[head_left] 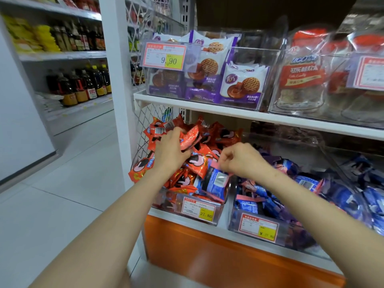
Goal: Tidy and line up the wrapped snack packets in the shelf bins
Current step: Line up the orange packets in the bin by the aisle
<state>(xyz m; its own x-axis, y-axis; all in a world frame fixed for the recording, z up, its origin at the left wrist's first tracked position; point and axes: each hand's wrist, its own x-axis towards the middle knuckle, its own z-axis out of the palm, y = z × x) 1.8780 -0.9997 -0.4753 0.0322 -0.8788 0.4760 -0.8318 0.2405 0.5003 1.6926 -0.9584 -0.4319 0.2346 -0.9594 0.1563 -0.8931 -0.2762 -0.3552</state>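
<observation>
A person's left hand (172, 151) curls around a red packet (189, 141) lifted off the top of a heaped pile. The right hand (242, 161), fingers bent tight, pinches the pink sealed edge of a blue packet (215, 181), though motion blur softens the exact point of contact. That blue packet hangs just below and to the left of the right hand, its long axis sloping down toward the viewer. It sits in the front right corner of the red bin (166, 202), among packets of the other colour. The blue bin (291, 233), where its like are piled, stands just beside it on the right, directly under the right forearm. The right hand is plainly the nearer of the two, and a short carry rightward over the shared bin walls looks like the call. The left hand and the pile hide how deep the red stock runs. The shelf (207, 113) above shadows the back of both bins. The far right of the blue bin is blurred and cut off at the frame edge.
</observation>
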